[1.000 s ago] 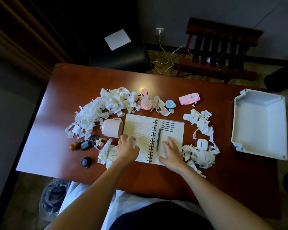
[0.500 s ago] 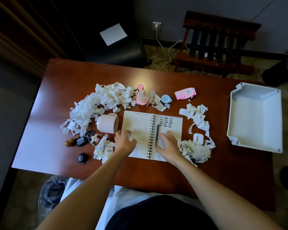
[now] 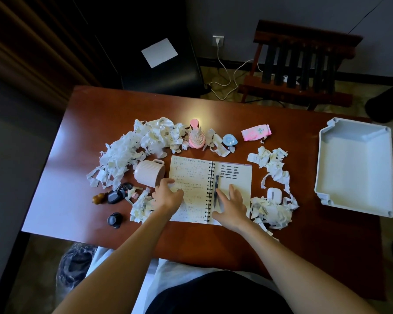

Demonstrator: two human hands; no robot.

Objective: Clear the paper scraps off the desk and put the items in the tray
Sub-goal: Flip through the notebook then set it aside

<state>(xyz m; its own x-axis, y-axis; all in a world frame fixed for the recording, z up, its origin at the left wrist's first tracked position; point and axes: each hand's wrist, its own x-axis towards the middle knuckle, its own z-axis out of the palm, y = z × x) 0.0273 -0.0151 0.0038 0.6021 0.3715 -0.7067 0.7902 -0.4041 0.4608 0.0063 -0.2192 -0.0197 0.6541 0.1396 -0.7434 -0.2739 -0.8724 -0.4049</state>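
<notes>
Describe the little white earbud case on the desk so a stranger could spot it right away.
Find the open spiral notebook in the middle of the desk. Right of it lies a heap of torn paper scraps, and the earbud case sits on the heap's far edge. It alone is smooth and rounded; the scraps are crumpled.
</notes>
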